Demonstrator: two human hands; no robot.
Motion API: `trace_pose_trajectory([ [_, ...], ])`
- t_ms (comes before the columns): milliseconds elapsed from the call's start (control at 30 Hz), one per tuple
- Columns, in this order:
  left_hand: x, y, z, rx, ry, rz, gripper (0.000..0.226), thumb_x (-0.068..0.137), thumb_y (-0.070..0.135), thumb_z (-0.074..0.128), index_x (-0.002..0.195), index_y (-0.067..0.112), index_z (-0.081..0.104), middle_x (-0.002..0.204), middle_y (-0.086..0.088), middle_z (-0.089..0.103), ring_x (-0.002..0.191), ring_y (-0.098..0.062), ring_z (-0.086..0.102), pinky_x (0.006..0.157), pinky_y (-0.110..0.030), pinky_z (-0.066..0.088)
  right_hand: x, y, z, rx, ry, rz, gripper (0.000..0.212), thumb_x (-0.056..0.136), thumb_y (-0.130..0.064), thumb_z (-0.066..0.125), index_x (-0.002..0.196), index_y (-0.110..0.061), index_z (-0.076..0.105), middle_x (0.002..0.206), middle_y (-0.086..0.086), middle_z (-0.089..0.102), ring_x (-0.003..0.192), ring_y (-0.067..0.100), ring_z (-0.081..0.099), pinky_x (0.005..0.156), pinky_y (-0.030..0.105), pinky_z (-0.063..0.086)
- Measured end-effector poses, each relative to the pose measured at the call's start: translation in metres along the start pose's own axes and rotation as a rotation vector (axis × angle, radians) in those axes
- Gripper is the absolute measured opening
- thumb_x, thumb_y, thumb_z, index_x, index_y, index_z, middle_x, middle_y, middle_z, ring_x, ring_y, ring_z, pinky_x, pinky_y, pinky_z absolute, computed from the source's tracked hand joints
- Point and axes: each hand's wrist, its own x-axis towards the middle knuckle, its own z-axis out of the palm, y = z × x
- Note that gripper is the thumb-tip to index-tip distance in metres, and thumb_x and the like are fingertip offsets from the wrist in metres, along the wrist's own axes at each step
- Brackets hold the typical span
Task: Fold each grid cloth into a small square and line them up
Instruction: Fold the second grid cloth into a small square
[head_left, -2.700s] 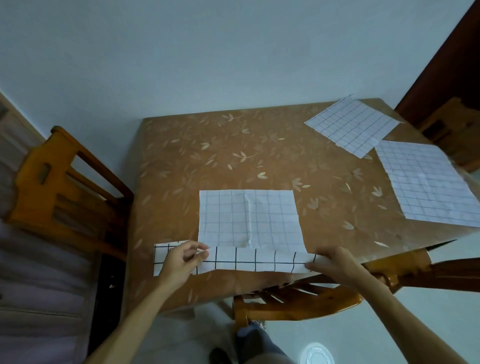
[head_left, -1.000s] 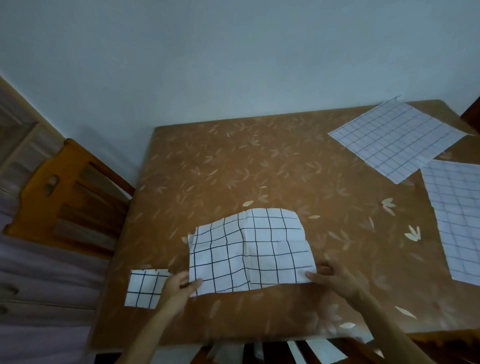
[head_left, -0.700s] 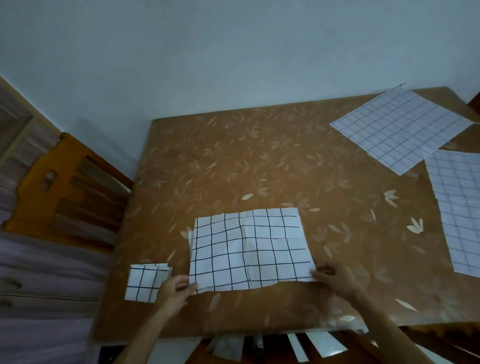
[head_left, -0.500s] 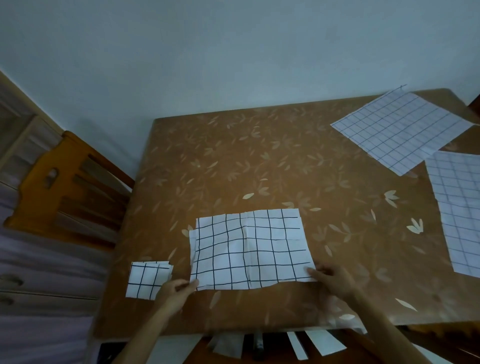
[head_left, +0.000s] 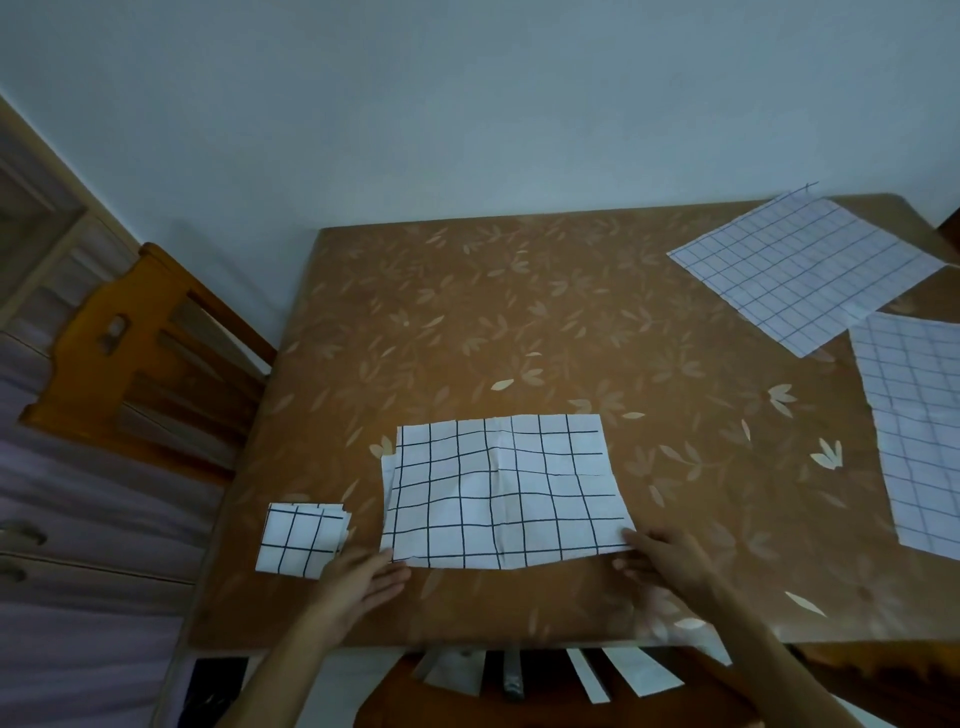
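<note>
A white grid cloth (head_left: 498, 493), folded in half into a wide rectangle, lies on the near middle of the brown table (head_left: 519, 312). My left hand (head_left: 358, 582) pinches its near left corner and my right hand (head_left: 670, 561) pinches its near right corner, both low on the table top. To the left of the cloth, beside my left hand, lies a small folded grid square (head_left: 301, 540). Two unfolded grid cloths lie flat on the right: one at the far right corner (head_left: 805, 265), one at the right edge (head_left: 914, 431).
A wooden chair (head_left: 130, 364) stands at the table's left side. Another chair's back (head_left: 519, 686) shows under the near edge between my arms. A pale wall rises behind the table. Drawers (head_left: 78, 545) are at the far left.
The cloth's near strip has been folded up over the rest, and the cloth has settled flat. The small folded square has come into view at the left. Both hands stay at the near corners.
</note>
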Motion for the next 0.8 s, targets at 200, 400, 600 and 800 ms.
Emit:
trace_pose_trajectory([
  [200, -0.002, -0.009, -0.017, 0.018, -0.021, -0.023, 0.024, 0.094, 0.005, 0.062, 0.116, -0.004, 0.062, 0.104, -0.024, 0.073, 0.093, -0.034, 0.074, 0.073, -0.037, 0.062, 0.001, 0.013, -0.009, -0.105, 0.069, 0.007, 0.01, 0.085, 0.0, 0.071, 0.09, 0.009, 0.07, 0.085, 0.026, 0.073, 0.078, 0.035, 0.074, 0.076, 0.044, 0.061],
  [400, -0.011, -0.012, -0.007, 0.061, -0.022, -0.071, 0.033, 0.085, 0.021, 0.076, 0.111, 0.009, 0.06, 0.107, -0.021, 0.072, 0.092, -0.034, 0.074, 0.073, -0.041, 0.062, 0.0, 0.013, 0.001, -0.234, 0.054, -0.001, 0.017, 0.077, -0.002, 0.078, 0.089, -0.012, 0.069, 0.091, 0.014, 0.073, 0.086, 0.031, 0.072, 0.08, 0.046, 0.06],
  [600, -0.005, -0.021, 0.001, 0.107, 0.025, 0.026, 0.035, 0.086, 0.007, 0.073, 0.115, -0.007, 0.06, 0.112, -0.02, 0.068, 0.09, -0.03, 0.075, 0.068, -0.032, 0.062, 0.0, 0.015, 0.013, -0.234, 0.172, -0.042, 0.019, 0.086, -0.023, 0.075, 0.097, -0.012, 0.064, 0.09, 0.003, 0.07, 0.085, 0.024, 0.069, 0.073, 0.039, 0.06],
  [800, -0.008, -0.029, -0.003, 0.155, 0.072, 0.077, 0.025, 0.086, -0.006, 0.069, 0.101, 0.011, 0.055, 0.111, -0.017, 0.062, 0.092, -0.03, 0.067, 0.075, -0.036, 0.057, 0.001, 0.024, 0.007, -0.26, 0.171, -0.011, 0.038, 0.076, -0.01, 0.082, 0.11, -0.012, 0.063, 0.099, 0.007, 0.072, 0.089, 0.023, 0.07, 0.075, 0.038, 0.06],
])
